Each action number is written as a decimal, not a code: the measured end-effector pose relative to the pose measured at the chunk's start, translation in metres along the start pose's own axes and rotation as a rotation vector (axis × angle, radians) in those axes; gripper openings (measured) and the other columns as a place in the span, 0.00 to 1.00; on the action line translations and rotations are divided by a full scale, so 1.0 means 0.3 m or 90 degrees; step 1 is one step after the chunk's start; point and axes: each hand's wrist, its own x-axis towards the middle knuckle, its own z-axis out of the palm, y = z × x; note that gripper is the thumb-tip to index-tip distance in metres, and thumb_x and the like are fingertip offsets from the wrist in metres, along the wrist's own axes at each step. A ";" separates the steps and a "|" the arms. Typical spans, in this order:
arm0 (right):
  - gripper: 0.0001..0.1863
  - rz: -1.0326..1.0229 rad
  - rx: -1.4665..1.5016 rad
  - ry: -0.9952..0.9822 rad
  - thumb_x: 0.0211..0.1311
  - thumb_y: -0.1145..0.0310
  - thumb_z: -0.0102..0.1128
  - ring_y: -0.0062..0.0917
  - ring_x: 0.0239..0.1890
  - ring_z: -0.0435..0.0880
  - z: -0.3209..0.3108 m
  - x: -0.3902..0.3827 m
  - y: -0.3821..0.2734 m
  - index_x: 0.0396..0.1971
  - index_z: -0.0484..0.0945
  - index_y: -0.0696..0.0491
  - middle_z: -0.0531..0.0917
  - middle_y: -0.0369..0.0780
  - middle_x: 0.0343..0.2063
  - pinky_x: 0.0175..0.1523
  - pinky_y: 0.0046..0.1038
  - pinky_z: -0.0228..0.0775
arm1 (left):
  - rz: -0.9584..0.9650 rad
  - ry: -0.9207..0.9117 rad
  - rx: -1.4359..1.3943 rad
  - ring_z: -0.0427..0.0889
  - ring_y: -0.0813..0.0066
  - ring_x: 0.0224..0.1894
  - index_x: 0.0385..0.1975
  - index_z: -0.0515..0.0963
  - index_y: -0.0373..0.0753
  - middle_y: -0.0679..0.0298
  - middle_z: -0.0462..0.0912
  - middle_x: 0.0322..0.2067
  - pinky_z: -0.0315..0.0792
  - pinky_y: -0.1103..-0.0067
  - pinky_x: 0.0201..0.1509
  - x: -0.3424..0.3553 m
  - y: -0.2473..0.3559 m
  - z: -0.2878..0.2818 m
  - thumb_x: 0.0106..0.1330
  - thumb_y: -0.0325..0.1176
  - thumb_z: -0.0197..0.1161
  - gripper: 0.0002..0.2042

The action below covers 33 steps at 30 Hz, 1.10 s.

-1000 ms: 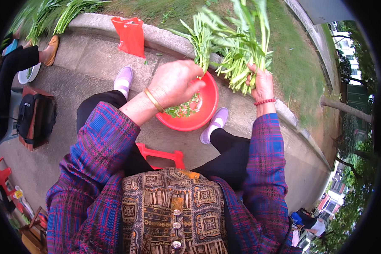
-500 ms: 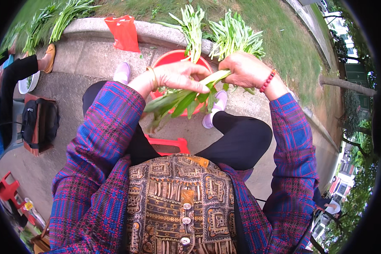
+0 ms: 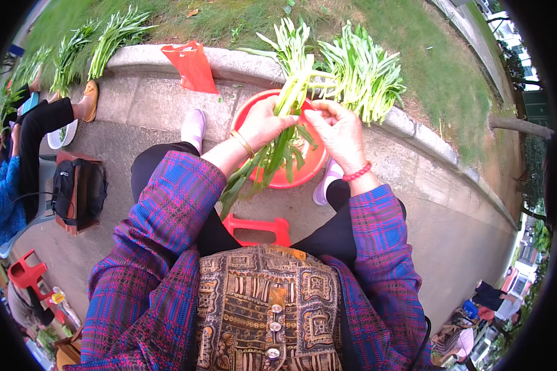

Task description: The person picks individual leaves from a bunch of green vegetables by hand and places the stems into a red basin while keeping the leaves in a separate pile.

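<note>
My left hand is closed around a bunch of long leafy green stalks. Their pale stems point away from me, and the dark leaves hang down toward my lap. Close beside the stalks, my right hand has its thumb and fingers pinched together at the bunch's right side. Whatever is in that pinch is too small to make out. Below both hands sits a red basin with some leafy bits inside. Two bundles lie beyond it: a smaller bunch of greens and a larger pile of greens across the curb.
A red plastic bag rests against the stone curb. Between my knees is a red stool. To the left, another person sits near a black backpack and a white basin. More greens lie on the grass.
My right hand has moved left and nearer, off the stem ends, to the side of the bunch. The stalks have turned from lying sideways to pointing away from me. The view has shifted slightly.
</note>
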 end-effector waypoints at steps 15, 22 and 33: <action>0.14 0.120 0.216 -0.063 0.61 0.63 0.62 0.12 0.24 0.78 -0.082 0.124 -0.053 0.38 0.81 0.58 0.82 0.34 0.27 0.25 0.15 0.71 | -0.139 -0.119 -0.345 0.78 0.79 0.45 0.56 0.68 0.35 0.65 0.78 0.45 0.74 0.80 0.51 -0.001 0.150 0.049 0.69 0.33 0.55 0.18; 0.08 0.046 0.273 0.052 0.61 0.71 0.59 0.09 0.20 0.74 -0.131 0.114 -0.045 0.38 0.81 0.57 0.79 0.31 0.23 0.21 0.12 0.67 | -0.114 -0.111 -0.275 0.77 0.79 0.45 0.54 0.71 0.35 0.66 0.78 0.43 0.71 0.79 0.52 -0.015 0.179 0.021 0.69 0.36 0.54 0.17; 0.09 0.035 0.247 0.033 0.61 0.69 0.61 0.10 0.18 0.72 -0.089 0.136 -0.024 0.37 0.81 0.59 0.79 0.31 0.20 0.22 0.13 0.65 | -0.054 -0.074 -0.028 0.74 0.84 0.46 0.55 0.70 0.35 0.68 0.78 0.44 0.68 0.84 0.51 -0.026 0.210 0.032 0.68 0.35 0.58 0.18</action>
